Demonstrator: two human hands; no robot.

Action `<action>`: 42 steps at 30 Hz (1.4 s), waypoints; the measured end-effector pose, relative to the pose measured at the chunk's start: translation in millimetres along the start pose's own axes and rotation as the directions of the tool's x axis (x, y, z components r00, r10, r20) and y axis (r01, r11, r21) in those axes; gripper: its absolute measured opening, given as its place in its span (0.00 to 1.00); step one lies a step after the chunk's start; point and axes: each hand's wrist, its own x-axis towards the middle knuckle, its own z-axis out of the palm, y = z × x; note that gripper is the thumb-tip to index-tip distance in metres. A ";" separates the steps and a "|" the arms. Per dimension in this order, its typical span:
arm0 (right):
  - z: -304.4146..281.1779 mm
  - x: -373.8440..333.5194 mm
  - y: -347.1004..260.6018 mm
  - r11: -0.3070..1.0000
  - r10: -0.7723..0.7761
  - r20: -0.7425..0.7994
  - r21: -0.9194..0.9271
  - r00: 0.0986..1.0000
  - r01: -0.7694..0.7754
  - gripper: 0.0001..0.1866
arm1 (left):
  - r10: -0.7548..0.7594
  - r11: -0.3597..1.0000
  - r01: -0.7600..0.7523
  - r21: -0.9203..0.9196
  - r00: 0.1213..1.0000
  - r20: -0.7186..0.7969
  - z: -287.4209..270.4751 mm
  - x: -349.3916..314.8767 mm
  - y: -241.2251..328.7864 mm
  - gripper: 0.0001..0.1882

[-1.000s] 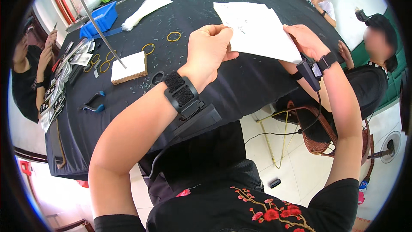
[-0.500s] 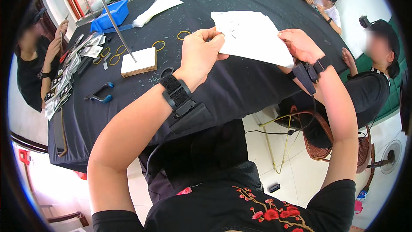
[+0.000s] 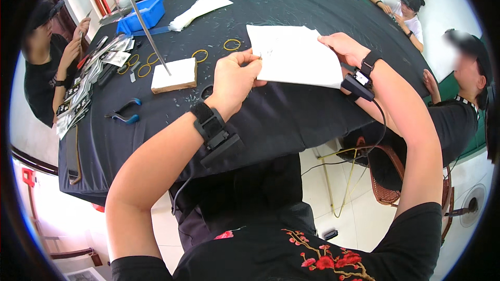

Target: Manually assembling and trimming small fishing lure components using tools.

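So on my feed the sheet [image 3: 297, 65] is right of the block [image 3: 174, 75], held up over the table [image 3: 281, 0], white with a few small dark marks toward its left side (too tiny for me to make out from here). I've got the right hand [image 3: 350, 53] gripping it by the upper right edge, thumb on top. The left hand [image 3: 237, 79], between sheet and block, is closed, thumb and forefinger pinched at the sheet's left edge. Can't tell whether they've got the paper or some little bit.

Both wrists wear black straps with a small box. The block has a white top, with a metal rod [image 3: 146, 26] rising from it and leaning left in my view. Yellow rings [image 3: 199, 55] lie around the block, left, right and a bit beyond. Blue-handled pliers [image 3: 131, 119] sit nearer and to its left, and the packets [image 3: 83, 93] are heaped farther left. Past the block there's a blue bin [image 3: 151, 13], with white papers [image 3: 200, 11] to its right. Three other people sit around: one left of the block [image 3: 44, 62], two well to its right [image 3: 453, 109].
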 end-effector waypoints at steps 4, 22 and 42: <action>-2.7 5.0 0.9 0.999 0.002 0.027 -0.035 1.000 -0.001 0.14 | -0.098 0.993 0.097 -0.060 0.995 -0.007 0.2 -0.3 -0.6 0.12; 0.8 -30.9 -14.3 1.000 -0.005 0.110 0.026 0.994 0.003 0.07 | -0.240 0.971 0.240 0.006 0.971 0.000 -11.8 -17.6 5.8 0.13; 30.5 -90.2 -14.4 0.988 0.117 0.133 0.085 0.984 -0.129 0.04 | -0.235 0.969 0.229 0.092 0.970 0.068 -47.1 -59.8 8.1 0.11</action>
